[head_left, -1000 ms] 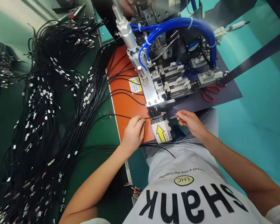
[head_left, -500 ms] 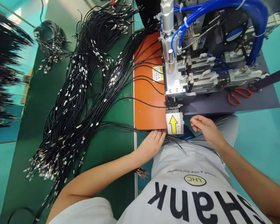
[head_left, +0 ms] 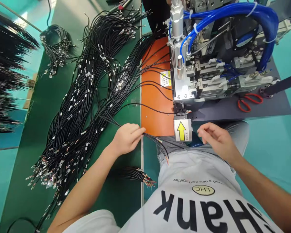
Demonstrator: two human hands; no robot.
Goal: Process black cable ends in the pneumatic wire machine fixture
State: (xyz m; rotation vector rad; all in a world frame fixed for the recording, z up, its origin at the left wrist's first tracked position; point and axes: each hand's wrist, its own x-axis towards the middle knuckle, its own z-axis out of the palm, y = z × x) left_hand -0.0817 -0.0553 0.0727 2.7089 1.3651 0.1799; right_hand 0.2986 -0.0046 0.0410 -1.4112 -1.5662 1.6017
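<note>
My left hand (head_left: 128,138) is closed around a few thin black cables (head_left: 155,138) at the table edge; their stripped ends hang over my lap. Right of the machine's arrow-marked guard (head_left: 183,130), my right hand (head_left: 213,138) hovers with curled fingers, thumb and fingertips close together; whether anything small is between them I cannot make out. One black cable (head_left: 150,106) crosses the orange plate (head_left: 157,124) into the machine's feed track, its bare end poking out on the right. Farther back, several more cables run into the machine (head_left: 181,81).
A big heap of black cables (head_left: 82,97) with white connectors covers the green table (head_left: 116,200). Another bundle (head_left: 135,174) with stripped ends lies near the front edge. Red-handled scissors (head_left: 249,101) rest on the machine's dark base. More cables hang at far left.
My left hand has moved left, from the orange plate's front edge to the table edge, with the cables in it. The front bundle is now uncovered. My right hand has barely moved.
</note>
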